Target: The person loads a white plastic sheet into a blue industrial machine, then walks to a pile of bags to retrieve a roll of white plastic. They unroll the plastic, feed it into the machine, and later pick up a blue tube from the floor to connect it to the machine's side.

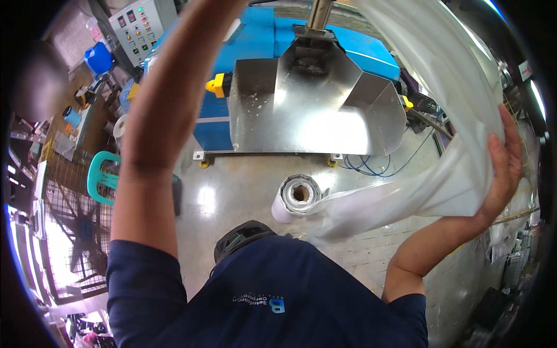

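Glossy grey floor (232, 200) reflects bright light; a teal plastic chair (94, 178) stands near a large caged fan (83, 230)

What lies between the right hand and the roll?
A length of white film spans from the roll to the right hand, seen in the head view.

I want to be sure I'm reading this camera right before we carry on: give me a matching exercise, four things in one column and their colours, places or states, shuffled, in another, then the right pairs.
Things:
1. right hand
2. roll
3. chair
4. container

Colours, places or states:
A. teal, toward the left of the picture
B. holding the white sheet
C. blue, near the control panel
D. upright on the floor, hollow core facing up

Right pairs: 1-B, 2-D, 3-A, 4-C
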Demonstrator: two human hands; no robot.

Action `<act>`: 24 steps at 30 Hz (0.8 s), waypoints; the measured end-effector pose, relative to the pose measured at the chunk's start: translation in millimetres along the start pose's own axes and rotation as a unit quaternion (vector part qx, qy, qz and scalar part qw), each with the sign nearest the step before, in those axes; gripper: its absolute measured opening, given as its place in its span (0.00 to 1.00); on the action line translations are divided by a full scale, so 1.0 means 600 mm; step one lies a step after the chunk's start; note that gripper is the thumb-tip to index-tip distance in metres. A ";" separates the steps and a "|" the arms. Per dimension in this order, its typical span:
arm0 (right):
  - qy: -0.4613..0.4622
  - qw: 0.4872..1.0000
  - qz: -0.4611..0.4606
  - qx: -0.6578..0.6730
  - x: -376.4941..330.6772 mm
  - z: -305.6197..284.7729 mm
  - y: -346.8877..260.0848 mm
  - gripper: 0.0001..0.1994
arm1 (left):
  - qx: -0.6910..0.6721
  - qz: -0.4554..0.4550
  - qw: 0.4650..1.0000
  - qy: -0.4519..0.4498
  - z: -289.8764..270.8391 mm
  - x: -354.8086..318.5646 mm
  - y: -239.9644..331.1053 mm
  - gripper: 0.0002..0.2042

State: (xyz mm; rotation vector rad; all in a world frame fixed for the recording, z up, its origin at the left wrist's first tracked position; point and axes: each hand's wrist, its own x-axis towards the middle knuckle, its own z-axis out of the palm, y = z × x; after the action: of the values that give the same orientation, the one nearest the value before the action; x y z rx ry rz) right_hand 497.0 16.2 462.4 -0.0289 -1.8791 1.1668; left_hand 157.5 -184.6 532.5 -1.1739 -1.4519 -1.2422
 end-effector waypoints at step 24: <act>-0.155 0.917 0.248 -0.272 0.015 0.329 0.621 0.22 | 0.345 -0.217 0.774 -0.484 0.553 -0.736 -0.604 0.28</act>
State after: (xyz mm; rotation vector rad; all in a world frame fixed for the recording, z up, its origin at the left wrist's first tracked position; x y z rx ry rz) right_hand 204.3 87.8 167.8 -0.7019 -2.5273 0.9618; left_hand -132.5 71.9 -2.9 -0.9699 -2.7552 -0.1490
